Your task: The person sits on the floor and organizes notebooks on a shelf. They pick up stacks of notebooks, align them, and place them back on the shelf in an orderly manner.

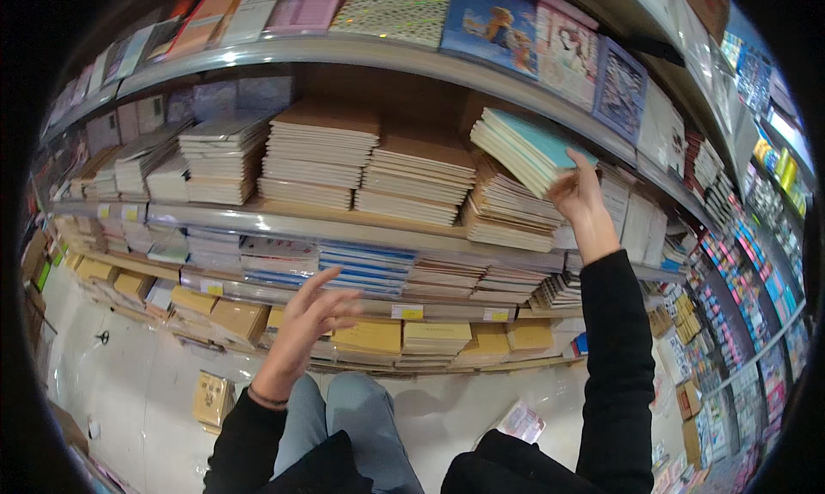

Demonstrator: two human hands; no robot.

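My right hand grips the right end of a small stack of notebooks with a light blue top cover. The stack is tilted, on or just above a pile of brown-covered notebooks on the shelf; contact between them is hard to make out. My left hand is in the air in front of the lower shelf, fingers apart, with nothing in it. Nearest to it is a pile of blue and white notebooks.
Neat notebook piles fill the shelf left of the blue-topped stack. Above runs a shelf edge with picture-covered books. Yellow-brown packs line the bottom shelf. On the floor are a yellow pack and a pale packet.
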